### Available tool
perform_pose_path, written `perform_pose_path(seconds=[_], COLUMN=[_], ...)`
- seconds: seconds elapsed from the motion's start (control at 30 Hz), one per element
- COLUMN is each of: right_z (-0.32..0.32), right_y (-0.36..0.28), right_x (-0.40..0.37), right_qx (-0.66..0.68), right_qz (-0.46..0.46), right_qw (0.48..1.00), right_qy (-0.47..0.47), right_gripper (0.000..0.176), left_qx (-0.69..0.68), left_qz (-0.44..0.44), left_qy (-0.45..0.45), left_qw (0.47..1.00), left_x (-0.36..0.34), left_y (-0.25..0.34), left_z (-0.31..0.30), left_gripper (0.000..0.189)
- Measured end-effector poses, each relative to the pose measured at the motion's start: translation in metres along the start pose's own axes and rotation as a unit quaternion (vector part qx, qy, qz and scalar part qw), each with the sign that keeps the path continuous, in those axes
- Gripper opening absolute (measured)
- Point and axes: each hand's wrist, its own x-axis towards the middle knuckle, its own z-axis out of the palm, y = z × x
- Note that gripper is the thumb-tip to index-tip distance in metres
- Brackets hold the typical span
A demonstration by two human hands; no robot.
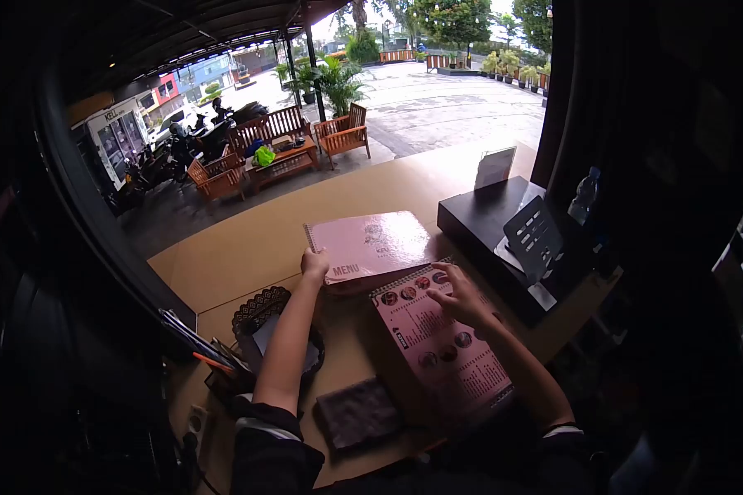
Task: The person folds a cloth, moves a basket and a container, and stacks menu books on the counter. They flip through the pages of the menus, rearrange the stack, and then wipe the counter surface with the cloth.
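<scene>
A pink spiral-bound menu (363, 246) with "MENU" printed on its cover is at the far side of the counter. My left hand (314, 262) is closed on its near-left corner, by the spiral edge. Closer to me, a second pink menu (425, 326) shows a page of round food pictures and text. Over its upper right part is my right hand (461, 299), fingers apart and curved, fingertips near the top spiral edge. Left of this menu lies a dark, flat, wrinkled item (359, 414).
A dark lace-edged basket (252, 309) sits under my left forearm, beside a holder of pens and papers (215, 359). At right, a black box (491, 206) stands near a dark sign (534, 235) and a plastic bottle (584, 196). Wooden chairs (343, 134) stand outside.
</scene>
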Motion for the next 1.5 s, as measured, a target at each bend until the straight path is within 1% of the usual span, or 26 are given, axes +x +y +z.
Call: perform_pose_path(seconds=[0.07, 0.17, 0.2, 0.27, 0.3, 0.37, 0.4, 0.5, 0.53, 0.6, 0.63, 0.67, 0.73, 0.77, 0.83, 0.93, 1.03, 1.1, 1.17, 1.23, 1.3, 1.33, 1.37, 1.4, 1.43, 1.5], right_z=[0.001, -0.004, -0.006, -0.013, -0.016, -0.027, -0.034, -0.051, -0.058, -0.069, -0.072, -0.076, -0.07, -0.065, -0.049, -0.028, -0.023, -0.021, -0.03, -0.038, -0.031, -0.034, -0.039, -0.045, -0.053, -0.074], right_y=[0.007, -0.006, -0.007, -0.007, -0.01, -0.017, -0.016, -0.023, -0.031, -0.031, -0.03, -0.026, -0.013, -0.008, -0.011, -0.009, -0.02, -0.012, -0.022, -0.028, -0.032, -0.037, -0.045, -0.053, -0.062, -0.075], right_x=[-0.006, -0.017, -0.021, -0.03, -0.035, -0.051, -0.059, -0.101, -0.119, -0.157, -0.177, -0.199, -0.236, -0.249, -0.264, -0.269, -0.267, -0.27, -0.273, -0.275, -0.274, -0.275, -0.275, -0.275, -0.276, -0.281], right_qx=[-0.004, 0.031, 0.015, 0.008, 0.003, 0.009, 0.025, 0.074, 0.058, 0.022, 0.005, 0.004, 0.014, 0.024, 0.048, 0.136, 0.149, 0.119, 0.14, 0.272, 0.312, 0.31, 0.224, 0.134, 0.132, 0.014], right_qz=[-0.04, -0.03, -0.032, -0.041, -0.056, -0.025, -0.019, 0.007, 0.037, 0.055, 0.09, 0.125, 0.195, 0.227, 0.256, 0.244, 0.279, 0.248, 0.217, 0.205, 0.085, 0.082, 0.056, 0.029, 0.027, -0.005], right_qw=[0.999, 0.999, 0.999, 0.999, 0.998, 0.999, 0.999, 0.989, 0.987, 0.977, 0.969, 0.966, 0.962, 0.959, 0.962, 0.957, 0.943, 0.954, 0.953, 0.925, 0.913, 0.913, 0.914, 0.901, 0.899, 0.871], right_qy=[-0.003, -0.001, -0.001, 0.005, 0.004, 0.018, 0.034, 0.127, 0.148, 0.206, 0.232, 0.225, 0.193, 0.168, 0.082, 0.082, 0.105, 0.116, 0.16, 0.17, 0.25, 0.252, 0.334, 0.412, 0.416, 0.492], right_gripper=[0.052, 0.052, 0.05, 0.049, 0.049, 0.048, 0.047, 0.039, 0.038, 0.029, 0.016, 0.013, 0.019, 0.025, 0.03, 0.032, 0.029, 0.027, 0.026, 0.038, 0.045, 0.045, 0.049, 0.053, 0.053, 0.059], left_qx=[0.31, 0.375, 0.376, 0.578, 0.577, 0.516, 0.515, 0.348, 0.344, 0.385, 0.38, 0.376, 0.374, 0.372, 0.401, 0.431, 0.371, 0.388, 0.178, 0.149, -0.003, -0.013, -0.014, -0.081, -0.147, -0.165], left_qz=[0.053, 0.071, 0.075, 0.116, 0.121, 0.3, 0.305, 0.437, 0.443, 0.373, 0.381, 0.39, 0.411, 0.416, 0.307, 0.257, 0.305, 0.326, 0.177, 0.212, 0.191, 0.164, 0.167, 0.141, 0.113, 0.12], left_qy=[-0.019, -0.029, -0.036, 0.04, 0.036, 0.017, 0.008, -0.219, -0.231, -0.324, -0.332, -0.293, -0.231, -0.239, -0.237, -0.258, -0.203, -0.207, -0.357, -0.369, -0.381, -0.4, -0.402, -0.452, -0.5, -0.517], left_qw=[0.949, 0.924, 0.923, 0.807, 0.807, 0.802, 0.801, 0.8, 0.795, 0.779, 0.774, 0.788, 0.798, 0.795, 0.83, 0.826, 0.853, 0.837, 0.9, 0.893, 0.904, 0.902, 0.9, 0.877, 0.846, 0.831], left_x=[-0.038, -0.017, -0.029, -0.071, -0.072, -0.078, -0.085, -0.117, -0.127, -0.144, -0.15, -0.154, -0.154, -0.152, -0.151, -0.156, -0.162, -0.168, -0.179, -0.183, -0.205, -0.232, -0.244, -0.254, -0.263, -0.28], left_y=[0.03, 0.003, 0.016, 0.056, 0.059, 0.064, 0.063, 0.057, 0.058, 0.063, 0.065, 0.066, 0.065, 0.064, 0.067, 0.076, 0.084, 0.101, 0.12, 0.122, 0.123, 0.139, 0.143, 0.144, 0.144, 0.142], left_z=[-0.008, -0.005, -0.002, -0.002, 0.007, 0.023, 0.036, 0.08, 0.087, 0.097, 0.099, 0.097, 0.098, 0.1, 0.102, 0.093, 0.088, 0.078, 0.065, 0.062, 0.064, 0.053, 0.053, 0.053, 0.055, 0.062], left_gripper=[0.061, 0.074, 0.074, 0.07, 0.07, 0.064, 0.064, 0.049, 0.049, 0.044, 0.044, 0.042, 0.039, 0.039, 0.04, 0.043, 0.042, 0.038, 0.035, 0.032, 0.029, 0.03, 0.03, 0.03, 0.03, 0.03])
